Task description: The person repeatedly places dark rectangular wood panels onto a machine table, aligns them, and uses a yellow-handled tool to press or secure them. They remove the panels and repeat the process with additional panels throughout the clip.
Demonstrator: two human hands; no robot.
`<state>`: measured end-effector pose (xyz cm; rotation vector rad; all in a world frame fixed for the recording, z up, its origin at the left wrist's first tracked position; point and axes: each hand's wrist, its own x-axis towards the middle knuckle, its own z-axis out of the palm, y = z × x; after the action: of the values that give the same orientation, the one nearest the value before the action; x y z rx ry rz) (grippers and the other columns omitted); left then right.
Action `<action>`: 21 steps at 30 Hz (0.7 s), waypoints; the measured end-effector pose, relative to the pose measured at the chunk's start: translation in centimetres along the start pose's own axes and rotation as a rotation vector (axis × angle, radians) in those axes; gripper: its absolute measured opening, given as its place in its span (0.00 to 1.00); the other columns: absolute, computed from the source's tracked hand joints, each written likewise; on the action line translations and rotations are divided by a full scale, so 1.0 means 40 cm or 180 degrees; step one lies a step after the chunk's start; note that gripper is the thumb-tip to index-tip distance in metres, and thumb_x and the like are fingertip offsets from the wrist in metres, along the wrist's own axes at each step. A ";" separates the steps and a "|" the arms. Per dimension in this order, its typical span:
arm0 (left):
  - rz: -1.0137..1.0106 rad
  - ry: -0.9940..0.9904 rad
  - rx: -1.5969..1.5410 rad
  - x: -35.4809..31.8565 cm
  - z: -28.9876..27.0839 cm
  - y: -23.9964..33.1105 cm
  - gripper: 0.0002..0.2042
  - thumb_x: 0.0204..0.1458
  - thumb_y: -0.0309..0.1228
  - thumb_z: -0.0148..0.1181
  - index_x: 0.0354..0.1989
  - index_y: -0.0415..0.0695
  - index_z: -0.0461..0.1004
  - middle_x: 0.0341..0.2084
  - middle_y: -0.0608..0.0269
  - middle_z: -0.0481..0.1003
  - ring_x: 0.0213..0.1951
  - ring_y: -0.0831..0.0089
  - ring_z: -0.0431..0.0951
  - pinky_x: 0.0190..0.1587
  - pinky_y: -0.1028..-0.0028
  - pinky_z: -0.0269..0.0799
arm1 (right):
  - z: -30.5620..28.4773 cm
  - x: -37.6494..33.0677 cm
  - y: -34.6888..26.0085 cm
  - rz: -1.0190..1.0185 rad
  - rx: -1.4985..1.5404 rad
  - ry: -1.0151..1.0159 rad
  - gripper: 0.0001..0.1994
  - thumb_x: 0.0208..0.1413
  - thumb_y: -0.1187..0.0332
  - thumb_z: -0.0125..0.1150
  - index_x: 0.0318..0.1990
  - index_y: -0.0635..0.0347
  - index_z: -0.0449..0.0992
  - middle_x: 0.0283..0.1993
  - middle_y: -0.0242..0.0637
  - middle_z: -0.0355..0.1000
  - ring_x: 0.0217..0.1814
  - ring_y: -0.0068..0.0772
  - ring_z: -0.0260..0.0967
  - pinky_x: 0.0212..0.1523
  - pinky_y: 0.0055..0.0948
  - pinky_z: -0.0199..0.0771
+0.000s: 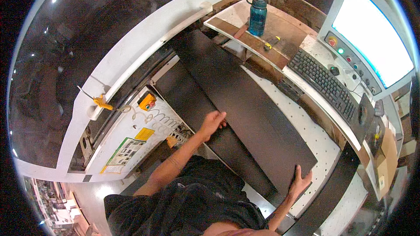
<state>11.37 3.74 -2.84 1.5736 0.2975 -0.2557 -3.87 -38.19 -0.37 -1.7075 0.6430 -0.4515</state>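
Note:
A long dark brown panel (256, 109) lies slanted before me, its far end at the upper left and its near end at the right. Partly under or beside its near edge is a second dark panel (186, 94); the exact overlap is hard to make out. Around the long edge of the upper panel, about midway, curl the fingers of my left hand (212, 125). My right hand (301, 183) grips that panel's right end by the corner, thumb up and the other fingers mostly hidden. Under the panels shows a white surface with small holes (302, 124).
Beyond the panels, a bench (232, 22) bears a blue bottle (258, 17) and a yellow utility knife (272, 43). At right are a keyboard (321, 83), a mouse (363, 114) and a bright monitor (376, 30). Left are a yellow air gun (103, 102), its coiled hose and a yellow button box (147, 102).

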 end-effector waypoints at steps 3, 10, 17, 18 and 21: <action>0.0065 0.0386 -0.0188 0.074 -0.047 0.032 0.17 0.68 0.45 0.56 0.34 0.42 0.73 0.27 0.66 0.75 0.30 0.77 0.75 0.30 0.74 0.71 | 0.146 0.060 -0.064 -0.0041 0.0199 0.0037 0.27 0.59 0.66 0.72 0.58 0.77 0.69 0.54 0.47 0.74 0.53 0.36 0.72 0.57 0.34 0.72; 0.0134 0.1089 0.0167 0.232 -0.094 0.095 0.26 0.68 0.42 0.56 0.61 0.29 0.69 0.33 0.60 0.77 0.33 0.75 0.77 0.31 0.73 0.74 | 0.366 0.218 -0.011 -0.0044 0.0537 -0.0093 0.27 0.59 0.71 0.71 0.61 0.76 0.66 0.52 0.47 0.76 0.50 0.34 0.74 0.52 0.32 0.76; 0.0698 0.1081 0.2517 0.336 -0.155 0.084 0.39 0.62 0.49 0.60 0.70 0.27 0.59 0.61 0.41 0.71 0.63 0.54 0.70 0.62 0.56 0.66 | 0.337 0.315 -0.013 -0.0222 0.1134 -0.0284 0.26 0.64 0.72 0.65 0.65 0.75 0.67 0.56 0.50 0.77 0.53 0.32 0.76 0.54 0.29 0.76; 0.0833 0.1307 0.3007 0.345 -0.146 0.089 0.41 0.61 0.52 0.61 0.70 0.27 0.58 0.65 0.39 0.68 0.68 0.51 0.66 0.68 0.54 0.61 | 0.307 0.308 -0.013 -0.0030 0.0829 -0.0334 0.25 0.63 0.72 0.65 0.66 0.71 0.69 0.65 0.49 0.72 0.65 0.39 0.70 0.65 0.36 0.69; 0.0679 0.1464 0.3505 0.377 -0.129 0.060 0.48 0.57 0.61 0.60 0.69 0.25 0.58 0.69 0.36 0.60 0.75 0.46 0.52 0.74 0.52 0.47 | 0.251 0.275 -0.021 -0.1237 -0.1512 -0.0360 0.28 0.58 0.73 0.68 0.66 0.65 0.69 0.72 0.52 0.63 0.75 0.48 0.59 0.73 0.46 0.60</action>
<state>26.24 9.31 -5.66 2.7409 0.3622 0.1642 10.90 -37.41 -2.31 -2.3096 0.3472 -0.4932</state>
